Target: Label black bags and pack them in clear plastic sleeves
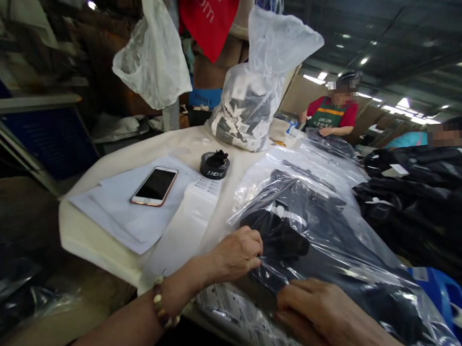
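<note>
Right hand [320,314] presses flat on the clear bag [351,259] of clothes [294,226], likely soft, light and slippery, while left hand [236,254] pinches its edge, a good hold.

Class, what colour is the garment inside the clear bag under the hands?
Black garment, head view.

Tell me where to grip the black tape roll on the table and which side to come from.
Probably best: grip the tape roll across its outer wall, from straight above. It lies flat on the table, so the round wall stands free all round, while something black fills its core. The left hand, nearest it, pinches the clear bag.
</note>
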The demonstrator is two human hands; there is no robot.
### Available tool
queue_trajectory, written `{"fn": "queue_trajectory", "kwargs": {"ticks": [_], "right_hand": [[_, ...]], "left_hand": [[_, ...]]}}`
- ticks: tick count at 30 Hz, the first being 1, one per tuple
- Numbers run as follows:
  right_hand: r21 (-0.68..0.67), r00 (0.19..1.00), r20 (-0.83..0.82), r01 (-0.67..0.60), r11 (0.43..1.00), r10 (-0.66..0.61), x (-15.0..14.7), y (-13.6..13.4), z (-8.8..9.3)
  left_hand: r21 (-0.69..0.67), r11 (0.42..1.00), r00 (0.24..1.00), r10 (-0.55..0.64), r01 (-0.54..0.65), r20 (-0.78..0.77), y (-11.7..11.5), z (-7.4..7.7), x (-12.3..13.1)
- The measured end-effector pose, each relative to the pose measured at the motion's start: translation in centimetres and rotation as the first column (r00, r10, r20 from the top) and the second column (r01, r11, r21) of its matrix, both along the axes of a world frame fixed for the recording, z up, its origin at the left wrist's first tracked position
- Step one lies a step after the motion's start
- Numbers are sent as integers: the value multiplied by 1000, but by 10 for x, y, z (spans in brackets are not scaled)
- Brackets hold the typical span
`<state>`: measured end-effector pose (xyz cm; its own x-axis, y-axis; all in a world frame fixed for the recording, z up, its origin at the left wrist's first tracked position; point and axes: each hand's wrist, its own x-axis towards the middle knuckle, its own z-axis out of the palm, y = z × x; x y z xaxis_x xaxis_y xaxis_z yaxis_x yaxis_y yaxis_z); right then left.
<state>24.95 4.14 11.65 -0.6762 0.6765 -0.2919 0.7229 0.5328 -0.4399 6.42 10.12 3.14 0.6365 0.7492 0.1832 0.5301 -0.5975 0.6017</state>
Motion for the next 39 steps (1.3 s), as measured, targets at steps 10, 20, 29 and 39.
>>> {"fn": "queue_trajectory", "kwargs": {"ticks": [10, 20, 29, 39], "right_hand": [[335, 929, 356, -24, 942, -103, -24, 40, -29], [376, 852, 431, 131, 917, -299, -38, 39, -26], [431, 818, 420, 201, 880, -392, -31, 45, -28], [854, 958, -102, 223, 470, -269, 8, 18, -66]], "left_hand": [[51, 998, 995, -32, 37, -97, 1, 1, 1], [67, 994, 990, -92, 85, 106, 1, -2, -9], [70, 998, 966, -24, 6, 257, 1, -18, -6], [-100, 995, 916, 64, -27, 396, 9, -13, -9]]}}
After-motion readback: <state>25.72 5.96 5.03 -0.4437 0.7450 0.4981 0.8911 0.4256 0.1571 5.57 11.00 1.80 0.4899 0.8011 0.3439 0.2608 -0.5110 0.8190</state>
